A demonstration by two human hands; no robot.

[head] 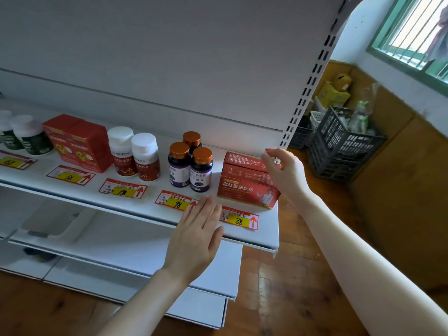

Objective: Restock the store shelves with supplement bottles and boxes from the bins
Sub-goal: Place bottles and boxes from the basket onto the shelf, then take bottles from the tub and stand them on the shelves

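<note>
Left hand [194,238] is flat with fingers straight and together, holding nothing. It hovers over the front lip of the white shelf [257,238], partly covering the 98 price tag [175,202] and just left of the 88 price tag [238,218].

Right hand [286,173] is at the right end of the two red boxes [242,183], fingers loosely curled by the rear box's top corner. I can't tell if they pinch it or only sit beside it.

The red boxes stand one behind the other at the shelf's right end, above the 88 tag.

Left of them, close by, are three copper-capped bottles [191,166] in a cluster. Next come two white-capped red bottles [134,156] side by side, then a pair of larger red cartons [75,141], then dark green bottles [26,138] at far left.

A dark plastic crate [339,146] sits on the wooden floor right of the shelving, contents unclear.
</note>
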